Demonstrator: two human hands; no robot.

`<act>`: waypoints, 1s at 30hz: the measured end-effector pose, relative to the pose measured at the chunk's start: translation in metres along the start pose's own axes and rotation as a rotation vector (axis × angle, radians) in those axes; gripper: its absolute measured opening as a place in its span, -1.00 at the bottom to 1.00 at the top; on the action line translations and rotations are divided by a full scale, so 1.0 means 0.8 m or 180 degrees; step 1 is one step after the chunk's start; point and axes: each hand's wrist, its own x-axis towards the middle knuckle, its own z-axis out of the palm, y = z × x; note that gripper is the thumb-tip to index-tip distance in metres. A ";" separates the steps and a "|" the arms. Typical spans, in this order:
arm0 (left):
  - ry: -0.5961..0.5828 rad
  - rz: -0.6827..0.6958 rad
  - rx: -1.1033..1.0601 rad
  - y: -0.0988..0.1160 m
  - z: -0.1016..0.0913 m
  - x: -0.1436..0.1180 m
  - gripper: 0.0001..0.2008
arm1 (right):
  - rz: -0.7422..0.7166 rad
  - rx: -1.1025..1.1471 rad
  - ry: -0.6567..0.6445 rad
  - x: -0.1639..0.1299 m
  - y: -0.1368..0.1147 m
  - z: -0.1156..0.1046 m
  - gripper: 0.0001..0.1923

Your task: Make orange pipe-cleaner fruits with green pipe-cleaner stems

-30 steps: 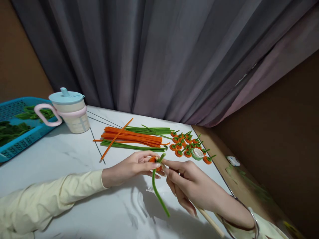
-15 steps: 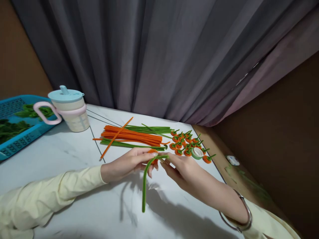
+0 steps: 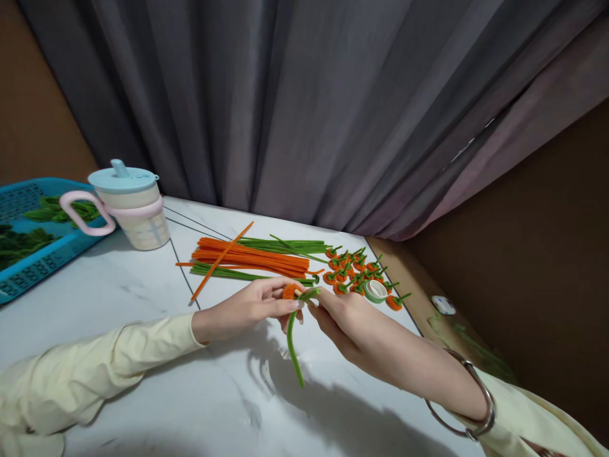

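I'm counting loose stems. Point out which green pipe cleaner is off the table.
The bent green fuzzy pipe cleaner hanging from both hands: left hand and right hand pinch its top by a small orange coil. The other green stems lie straight on the table.

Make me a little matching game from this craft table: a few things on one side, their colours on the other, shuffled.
Things:
1. cup lid
2. cup handle
3. tray
4. stem hanging from the hands

Colours:
A. green
B. pink
C. pale blue
D. bright blue

Pairs: 1-C, 2-B, 3-D, 4-A
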 end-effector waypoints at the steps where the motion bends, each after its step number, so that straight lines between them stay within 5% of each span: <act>1: 0.0013 0.0030 0.0050 -0.001 0.000 0.000 -0.73 | 0.0044 0.0055 -0.0013 0.000 -0.001 -0.001 -0.91; 12: 0.0324 0.0328 0.0057 -0.011 0.004 -0.003 -0.72 | 0.0563 0.1013 -0.0318 0.011 -0.011 -0.022 -0.85; 19: 0.0301 0.0482 0.1053 -0.011 0.003 -0.009 -0.59 | 0.1166 0.2520 -0.0852 0.010 -0.001 -0.030 -0.77; 27: 0.0377 -0.0004 0.0053 -0.006 -0.004 0.007 -0.70 | 0.1333 0.3059 -0.0675 0.005 0.008 -0.011 -0.72; 30: 0.0357 -0.0280 -0.0479 -0.010 -0.012 0.011 -0.76 | 0.1245 0.2574 -0.0516 -0.007 0.023 0.014 -0.72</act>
